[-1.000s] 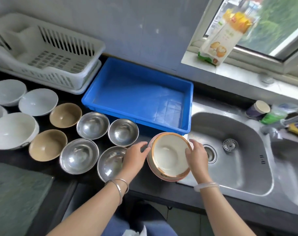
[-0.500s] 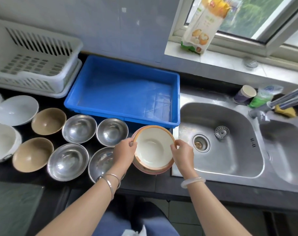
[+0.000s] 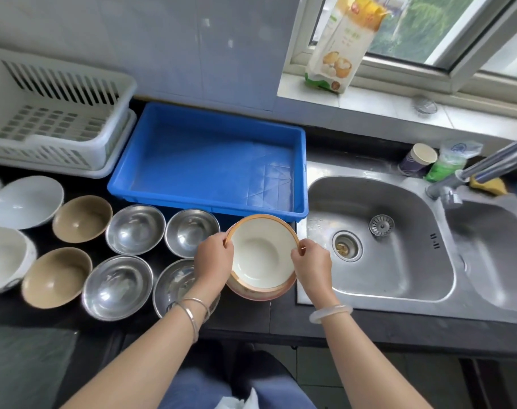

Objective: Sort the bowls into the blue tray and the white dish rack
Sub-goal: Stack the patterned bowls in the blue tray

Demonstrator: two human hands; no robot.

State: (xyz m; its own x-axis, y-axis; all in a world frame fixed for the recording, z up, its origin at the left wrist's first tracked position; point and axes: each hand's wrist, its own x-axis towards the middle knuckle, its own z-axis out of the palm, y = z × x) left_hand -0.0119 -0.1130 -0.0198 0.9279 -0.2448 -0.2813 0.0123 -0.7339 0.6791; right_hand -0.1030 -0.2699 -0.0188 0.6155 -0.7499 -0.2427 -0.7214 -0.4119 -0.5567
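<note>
Both hands hold a cream bowl with an orange rim [image 3: 261, 255] just in front of the blue tray [image 3: 213, 160]; my left hand [image 3: 213, 258] grips its left rim and my right hand [image 3: 312, 264] its right rim. A second similar bowl seems to sit under it. The blue tray has nothing in it. The white dish rack [image 3: 53, 119] stands at the back left, also with no bowls. On the dark counter to the left lie several steel bowls [image 3: 134, 228], two tan bowls [image 3: 81, 218] and white bowls [image 3: 25, 202].
A steel double sink [image 3: 378, 240] lies right of the held bowl, with the tap [image 3: 484, 169] at the far right. A paper cup [image 3: 418, 159] and a green packet stand behind the sink. A food bag [image 3: 340, 45] leans on the window sill.
The view has shifted right and down. The bowl, tilted toward me a second ago, now sits more level in both hands, close to the tray's front edge.
</note>
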